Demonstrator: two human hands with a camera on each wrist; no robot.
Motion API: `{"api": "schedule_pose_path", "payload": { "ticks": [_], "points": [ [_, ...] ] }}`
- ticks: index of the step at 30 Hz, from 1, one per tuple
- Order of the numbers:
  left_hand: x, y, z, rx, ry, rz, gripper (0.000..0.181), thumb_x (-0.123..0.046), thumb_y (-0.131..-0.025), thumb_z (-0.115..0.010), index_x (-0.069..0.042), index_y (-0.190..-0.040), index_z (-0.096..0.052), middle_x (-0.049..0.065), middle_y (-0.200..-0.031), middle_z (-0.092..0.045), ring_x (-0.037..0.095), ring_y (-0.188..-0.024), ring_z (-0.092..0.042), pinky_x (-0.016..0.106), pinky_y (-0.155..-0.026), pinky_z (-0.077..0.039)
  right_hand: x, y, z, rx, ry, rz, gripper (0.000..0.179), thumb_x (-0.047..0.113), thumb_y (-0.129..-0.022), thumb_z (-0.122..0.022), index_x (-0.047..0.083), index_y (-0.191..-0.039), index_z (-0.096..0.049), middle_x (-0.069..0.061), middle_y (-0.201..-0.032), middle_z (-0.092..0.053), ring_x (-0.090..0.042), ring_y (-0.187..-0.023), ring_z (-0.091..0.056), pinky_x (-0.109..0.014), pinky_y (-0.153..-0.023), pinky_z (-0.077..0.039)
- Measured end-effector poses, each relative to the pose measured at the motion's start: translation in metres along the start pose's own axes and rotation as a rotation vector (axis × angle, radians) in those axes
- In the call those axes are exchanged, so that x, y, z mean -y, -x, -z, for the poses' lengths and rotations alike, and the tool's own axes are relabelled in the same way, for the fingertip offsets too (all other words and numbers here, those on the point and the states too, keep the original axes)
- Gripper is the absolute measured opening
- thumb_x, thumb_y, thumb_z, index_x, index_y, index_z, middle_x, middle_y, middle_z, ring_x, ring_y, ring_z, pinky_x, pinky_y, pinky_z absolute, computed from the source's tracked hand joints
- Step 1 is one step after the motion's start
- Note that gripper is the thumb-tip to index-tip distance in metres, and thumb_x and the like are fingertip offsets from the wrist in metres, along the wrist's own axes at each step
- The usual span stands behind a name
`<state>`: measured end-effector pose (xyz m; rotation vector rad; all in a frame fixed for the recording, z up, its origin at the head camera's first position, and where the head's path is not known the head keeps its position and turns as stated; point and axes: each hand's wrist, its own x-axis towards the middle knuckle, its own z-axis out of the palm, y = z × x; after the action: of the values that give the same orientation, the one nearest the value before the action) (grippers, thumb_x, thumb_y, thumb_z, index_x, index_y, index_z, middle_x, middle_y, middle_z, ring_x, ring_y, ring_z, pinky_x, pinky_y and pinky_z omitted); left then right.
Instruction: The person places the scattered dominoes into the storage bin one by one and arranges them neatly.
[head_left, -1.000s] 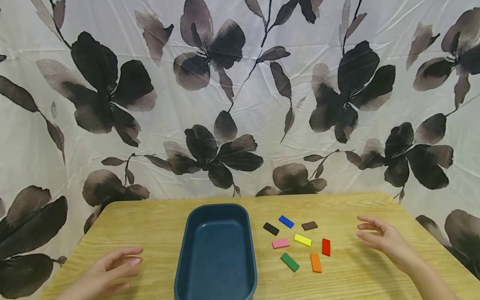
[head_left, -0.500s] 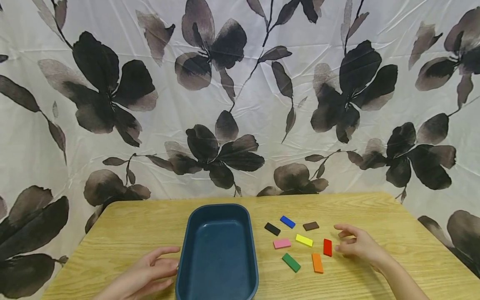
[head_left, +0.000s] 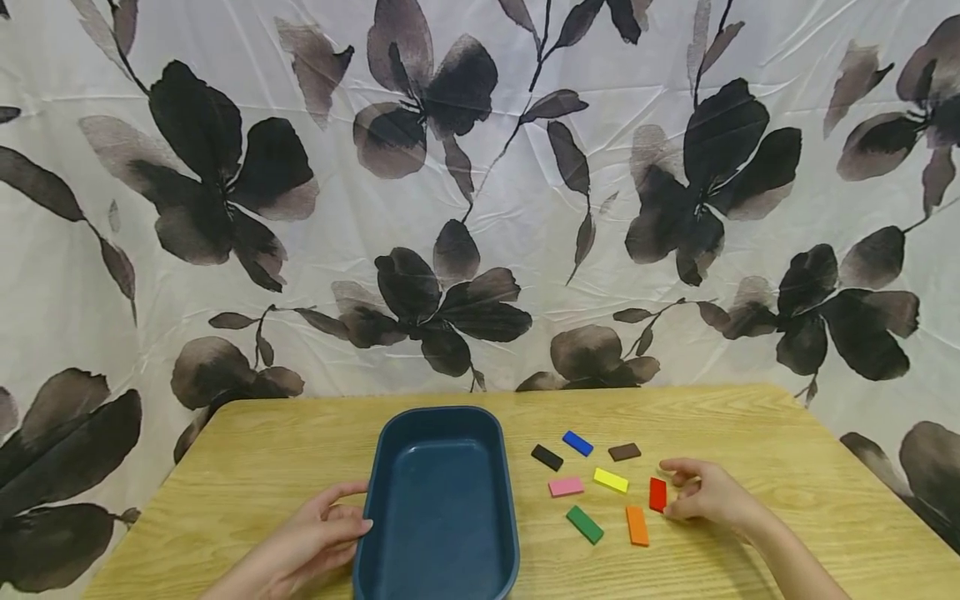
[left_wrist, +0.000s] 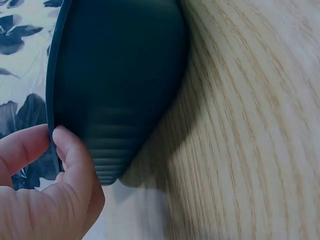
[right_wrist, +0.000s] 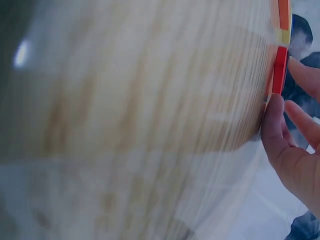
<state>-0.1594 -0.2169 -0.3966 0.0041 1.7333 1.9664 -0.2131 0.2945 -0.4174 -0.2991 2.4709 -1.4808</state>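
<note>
A dark blue plastic bin (head_left: 435, 508) stands on the table, and my left hand (head_left: 311, 537) pinches its left rim. In the left wrist view the thumb (left_wrist: 72, 145) lies on one side of that rim and a finger on the other. On the right, my right hand (head_left: 708, 492) reaches a red block (head_left: 657, 495), its thumb and fingers apart. The thumb (right_wrist: 274, 112) is at the block's near end in the right wrist view; whether it touches cannot be told. Close by lie an orange block (head_left: 637, 527) and a yellow block (head_left: 611, 480).
Between bin and right hand are also a green block (head_left: 585, 524), a pink block (head_left: 566, 487), a black block (head_left: 547, 457), a blue block (head_left: 577, 443) and a brown block (head_left: 625, 452). A floral cloth (head_left: 480, 192) hangs behind the wooden table (head_left: 277, 450).
My left hand has moved right from the bare table to the bin's rim and taken hold of it. My right hand has moved left and come down beside the red block.
</note>
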Motion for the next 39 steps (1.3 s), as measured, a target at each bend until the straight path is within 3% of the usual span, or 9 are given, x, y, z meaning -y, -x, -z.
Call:
{"api": "schedule_pose_path", "payload": {
  "ticks": [10, 16, 27, 39],
  "points": [
    [-0.002, 0.000, 0.000, -0.005, 0.052, 0.018, 0.066, -0.002, -0.088, -0.059, 0.005, -0.142, -0.021, 0.006, -0.096, -0.056, 0.012, -0.079, -0.058, 0.022, -0.070, -0.049, 0.002, -0.003, -0.011, -0.008, 0.052, -0.010, 0.059, -0.006, -0.066, -0.077, -0.018, -0.117, -0.048, -0.009, -0.086, -0.040, -0.012, -0.060, -0.036, -0.021, -0.051, -0.036],
    [-0.001, 0.000, -0.001, 0.009, 0.113, 0.022, 0.065, 0.000, -0.087, -0.059, 0.003, -0.141, -0.023, 0.009, -0.099, -0.057, 0.012, -0.080, -0.058, 0.021, -0.069, -0.049, 0.003, -0.005, -0.011, -0.027, 0.110, -0.008, 0.054, -0.008, -0.064, -0.077, -0.017, -0.111, -0.052, -0.011, -0.086, -0.040, -0.015, -0.062, -0.039, -0.023, -0.052, -0.039],
    [0.000, 0.000, -0.001, 0.025, 0.152, 0.021, 0.062, 0.001, -0.088, -0.058, 0.003, -0.139, -0.023, 0.010, -0.101, -0.056, 0.013, -0.082, -0.058, 0.020, -0.069, -0.048, 0.005, -0.004, -0.013, -0.014, 0.104, -0.007, 0.051, -0.007, -0.064, -0.078, -0.016, -0.107, -0.052, -0.008, -0.082, -0.039, -0.016, -0.065, -0.038, -0.022, -0.052, -0.037],
    [-0.004, -0.002, -0.002, 0.034, 0.131, 0.023, 0.068, -0.001, -0.089, -0.057, 0.004, -0.141, -0.013, 0.010, -0.102, -0.056, 0.014, -0.085, -0.057, 0.022, -0.070, -0.048, 0.013, -0.009, -0.009, -0.025, 0.094, -0.005, 0.055, -0.003, -0.066, -0.078, -0.013, -0.113, -0.052, -0.011, -0.089, -0.050, -0.020, -0.074, -0.048, -0.026, -0.058, -0.046]
  ]
}}
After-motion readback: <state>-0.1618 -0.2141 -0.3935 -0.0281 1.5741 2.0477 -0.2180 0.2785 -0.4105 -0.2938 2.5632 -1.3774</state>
